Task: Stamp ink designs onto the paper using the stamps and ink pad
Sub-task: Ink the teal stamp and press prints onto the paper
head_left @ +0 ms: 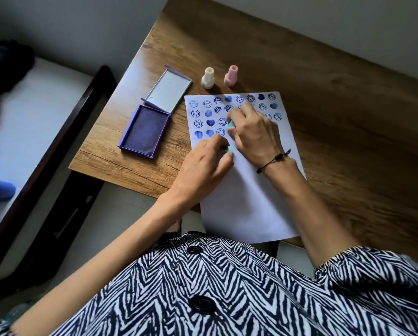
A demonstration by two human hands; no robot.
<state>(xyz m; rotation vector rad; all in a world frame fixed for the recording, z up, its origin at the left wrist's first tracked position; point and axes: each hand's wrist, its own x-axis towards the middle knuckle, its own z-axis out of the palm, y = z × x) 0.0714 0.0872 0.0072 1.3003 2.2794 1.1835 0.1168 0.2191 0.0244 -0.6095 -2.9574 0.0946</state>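
Two stamps standing past the hands, cream one [208,77] and pink one [231,75], plus one open ink pad [145,130], one paper sheet [246,195].

The right hand [252,132] covers several prints in the middle rows of the paper [246,197] — their designs cannot be read. A pale green stamp [230,126] shows only as a sliver between its fingers. The left hand [203,163] hides what its fingertips pinch — only a pale green edge shows.

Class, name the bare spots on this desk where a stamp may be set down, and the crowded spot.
Free: wood right of the paper; wood between ink pad and the near edge. Crowded: the stamped rows under both hands, left hand, right hand.
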